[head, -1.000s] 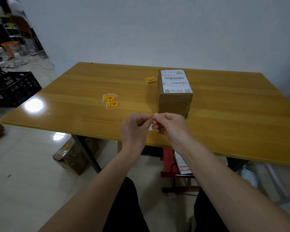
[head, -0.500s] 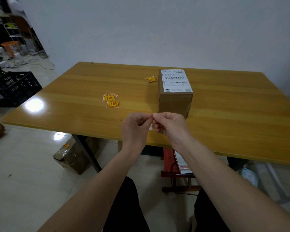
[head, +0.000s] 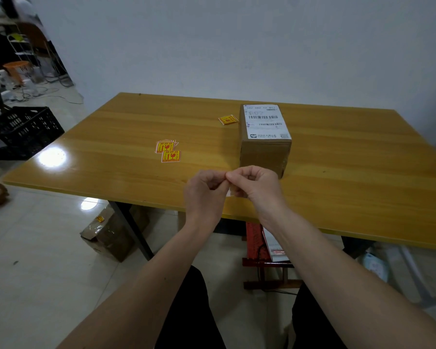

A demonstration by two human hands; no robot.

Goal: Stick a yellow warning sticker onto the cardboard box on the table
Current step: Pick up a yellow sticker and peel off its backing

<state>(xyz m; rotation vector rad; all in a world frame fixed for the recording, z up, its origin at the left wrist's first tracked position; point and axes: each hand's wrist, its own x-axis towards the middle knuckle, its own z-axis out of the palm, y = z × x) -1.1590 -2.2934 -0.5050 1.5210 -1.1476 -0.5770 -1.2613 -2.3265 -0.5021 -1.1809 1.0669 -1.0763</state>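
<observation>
A brown cardboard box (head: 264, 154) with a white shipping label on top stands on the wooden table (head: 350, 172), right of centre. My left hand (head: 204, 190) and my right hand (head: 256, 185) meet just in front of the box, above the table's near edge. Their fingertips pinch one small sticker (head: 230, 192) between them; only a pale sliver of it shows below the fingers. Two loose yellow warning stickers (head: 168, 151) lie on the table to the left. A third yellow sticker (head: 227, 119) lies beside the box's far left corner.
A black plastic crate (head: 20, 132) sits on the floor at the left. Under the table lie a taped cardboard box (head: 111, 233) and a red stool (head: 264, 258) with papers. A white wall runs behind the table.
Both hands stay pinched together in front of the box; the fingers have shifted slightly on the sticker. Nothing else has moved.
</observation>
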